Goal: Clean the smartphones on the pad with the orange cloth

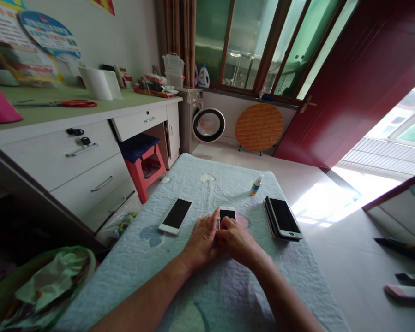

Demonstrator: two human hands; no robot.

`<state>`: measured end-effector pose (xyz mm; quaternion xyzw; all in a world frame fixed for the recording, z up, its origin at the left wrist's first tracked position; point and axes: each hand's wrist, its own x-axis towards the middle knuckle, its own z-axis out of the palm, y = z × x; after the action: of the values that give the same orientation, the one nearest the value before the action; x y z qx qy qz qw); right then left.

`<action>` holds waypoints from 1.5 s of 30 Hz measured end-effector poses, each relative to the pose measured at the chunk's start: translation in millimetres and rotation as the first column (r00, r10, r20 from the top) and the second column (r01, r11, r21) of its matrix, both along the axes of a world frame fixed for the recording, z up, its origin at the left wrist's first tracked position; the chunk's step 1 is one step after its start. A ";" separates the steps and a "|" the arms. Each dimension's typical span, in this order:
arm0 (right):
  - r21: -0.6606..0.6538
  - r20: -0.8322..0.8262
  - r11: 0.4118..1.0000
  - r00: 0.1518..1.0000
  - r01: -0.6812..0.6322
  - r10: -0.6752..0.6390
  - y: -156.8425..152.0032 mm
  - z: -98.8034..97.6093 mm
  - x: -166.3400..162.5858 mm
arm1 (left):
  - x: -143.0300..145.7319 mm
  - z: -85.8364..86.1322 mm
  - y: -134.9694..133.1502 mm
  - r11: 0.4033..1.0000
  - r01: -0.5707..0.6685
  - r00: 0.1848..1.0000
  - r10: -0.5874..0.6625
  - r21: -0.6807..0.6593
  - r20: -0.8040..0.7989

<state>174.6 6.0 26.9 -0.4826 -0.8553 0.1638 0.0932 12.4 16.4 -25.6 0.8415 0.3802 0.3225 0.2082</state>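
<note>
A white smartphone [227, 212] with a dark screen lies on the quilted cloth, its lower part hidden by my hands. My left hand [203, 237] grips its left edge, with the fingers pointing away from me. Over the lower part of the screen, my right hand [240, 240] is closed with curled fingers; whatever is in them is hidden. To the left lies another white smartphone [177, 215], screen up. On the right is a small stack of phones [286, 217], a white-framed one on top. Beyond them stands a small spray bottle [256, 185].
Pale blue quilted cloth [207, 168] covers the table. Left are a white desk [65, 161], a red stool [147, 168] and a green-lined waste bin [86, 263]. Farther off are a washing machine with its round door [209, 125] open, a round wooden tabletop [259, 127] and a red door [349, 83].
</note>
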 end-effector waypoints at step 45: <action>0.007 -0.019 1.000 1.000 0.022 -0.022 -1.3 1.3 4.1 | 0.0 4.6 -12.4 0.977 -0.159 0.986 0.163 0.142 -0.020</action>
<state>178.7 4.7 28.2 -0.4901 -0.8496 0.1641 0.1047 12.4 3.9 -21.0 0.8254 0.4267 0.3510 0.1161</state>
